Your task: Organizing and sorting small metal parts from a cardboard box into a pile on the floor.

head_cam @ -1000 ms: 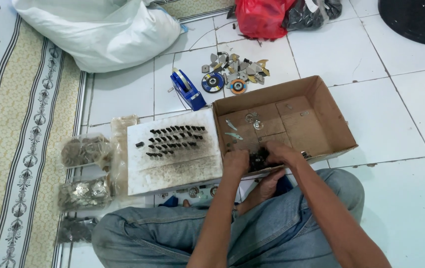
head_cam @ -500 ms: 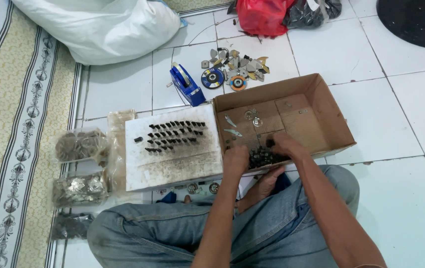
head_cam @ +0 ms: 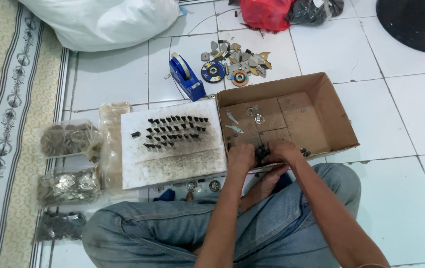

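A white tiled floor [head_cam: 411, 124] is carrying everything here, with a patterned beige rug [head_cam: 4, 99] running along its left edge and a white sack [head_cam: 103, 20] lying at the top. Beside the rug, three clear bags of small metal parts [head_cam: 66, 141] are sitting in a column. Just right of them, a white board [head_cam: 172, 159] is lying flat, with rows of small dark pieces [head_cam: 172, 131] standing on its upper half. Above the board, a blue tape dispenser [head_cam: 186, 77] is resting on the tiles, and near it a scatter of grinding discs and metal scraps [head_cam: 234, 62] is spreading out. A red bag [head_cam: 267, 12] is lying at the top. An open cardboard box [head_cam: 331, 114] is touching the board's right edge. At the box's near rim, the left hand [head_cam: 241, 156] and the right hand [head_cam: 283, 151] are curling close together around a small heap of dark parts [head_cam: 261, 151]; whether the fingers are actually pinching any cannot be told. The person is sitting cross-legged in jeans [head_cam: 172, 228].
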